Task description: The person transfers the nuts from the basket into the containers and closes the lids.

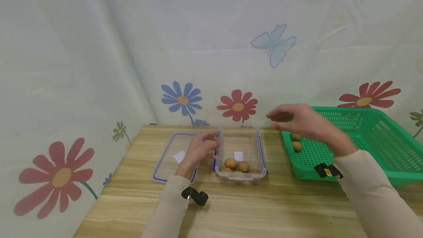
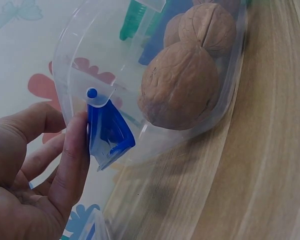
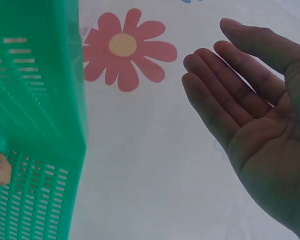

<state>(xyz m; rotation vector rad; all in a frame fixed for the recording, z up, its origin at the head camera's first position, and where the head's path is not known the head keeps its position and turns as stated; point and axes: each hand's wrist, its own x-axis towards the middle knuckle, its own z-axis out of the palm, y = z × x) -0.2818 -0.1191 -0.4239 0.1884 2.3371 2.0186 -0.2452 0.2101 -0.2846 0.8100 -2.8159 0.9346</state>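
A clear plastic container (image 1: pixel 239 142) with blue side clips stands uncovered, and several walnuts (image 1: pixel 243 167) lie in its near end. My left hand (image 1: pixel 199 148) is at the container's left side, its fingertips touching the wall beside a hanging blue clip (image 2: pixel 107 130). In the left wrist view a large walnut (image 2: pixel 180 86) shows through the clear wall. My right hand (image 1: pixel 302 121) hovers above the left rim of a green basket (image 1: pixel 358 120), with bent, spread fingers and an empty palm (image 3: pixel 265 140). Walnuts (image 1: pixel 297 146) lie inside that rim.
A clear lid (image 1: pixel 175 153) with a blue seal lies flat left of the container, partly behind my left hand. The wooden table (image 1: pixel 251 205) meets a flower-printed curtain (image 1: pixel 205 65) at the back and left.
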